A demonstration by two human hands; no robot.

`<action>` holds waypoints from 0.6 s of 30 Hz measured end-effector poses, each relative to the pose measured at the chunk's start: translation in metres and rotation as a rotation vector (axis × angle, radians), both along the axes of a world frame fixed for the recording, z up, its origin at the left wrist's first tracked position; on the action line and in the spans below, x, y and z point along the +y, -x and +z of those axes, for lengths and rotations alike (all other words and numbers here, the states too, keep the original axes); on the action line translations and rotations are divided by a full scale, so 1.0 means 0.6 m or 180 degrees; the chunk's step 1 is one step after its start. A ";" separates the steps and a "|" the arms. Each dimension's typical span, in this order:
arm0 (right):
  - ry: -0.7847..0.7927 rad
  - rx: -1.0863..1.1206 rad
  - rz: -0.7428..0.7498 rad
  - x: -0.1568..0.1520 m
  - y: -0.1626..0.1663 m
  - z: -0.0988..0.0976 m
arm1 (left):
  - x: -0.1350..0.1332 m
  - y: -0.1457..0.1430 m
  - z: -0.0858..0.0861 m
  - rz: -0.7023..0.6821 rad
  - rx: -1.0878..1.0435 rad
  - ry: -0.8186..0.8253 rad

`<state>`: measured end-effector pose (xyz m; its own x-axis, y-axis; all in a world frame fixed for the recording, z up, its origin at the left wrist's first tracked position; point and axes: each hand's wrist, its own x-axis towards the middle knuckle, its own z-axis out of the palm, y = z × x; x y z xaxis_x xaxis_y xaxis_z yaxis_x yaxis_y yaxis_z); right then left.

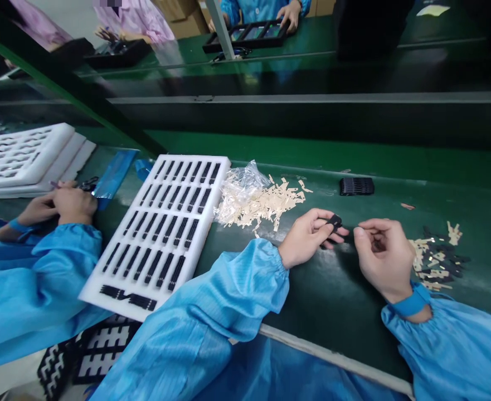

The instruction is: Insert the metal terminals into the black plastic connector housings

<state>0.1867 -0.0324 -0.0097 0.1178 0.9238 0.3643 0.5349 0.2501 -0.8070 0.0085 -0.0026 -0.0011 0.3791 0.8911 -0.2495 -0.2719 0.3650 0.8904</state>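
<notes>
My left hand (306,236) is closed on a small black part (335,221), pinched between thumb and fingers above the green bench. Just to its right, my right hand (383,256) has thumb and index finger drawn together in a pinch. Whatever sits between those fingertips, if anything, is too small to make out. Beside my right hand lies a loose pile of small black and gold-coloured pieces (437,259). Farther back, a row of black parts (356,186) rests on the bench. A heap of flat cream-coloured pieces (266,203) spills from a clear plastic bag (245,181) beyond my left hand.
Left of the heap lies a white foam tray (205,250) with rows of black parts in its slots. A co-worker's hands (73,203) work at the far left, near stacked white foam trays (61,159). People sit across the bench, handling black trays (249,36).
</notes>
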 end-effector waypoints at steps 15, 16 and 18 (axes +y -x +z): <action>-0.0514 -0.0799 0.0347 0.012 0.013 0.011 | -0.017 -0.015 -0.027 0.0112 0.0754 -0.0868; -0.0527 -0.0819 0.0330 0.012 0.014 0.011 | -0.019 -0.016 -0.027 0.0143 0.0796 -0.0928; -0.0484 -0.0776 0.0289 0.010 0.017 0.011 | -0.024 -0.018 -0.027 0.0191 0.0813 -0.0985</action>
<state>0.1764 -0.0265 -0.0030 -0.0708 0.8592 0.5068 0.6781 0.4140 -0.6072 0.0196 -0.0171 -0.0171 0.2848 0.9575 -0.0455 -0.0403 0.0594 0.9974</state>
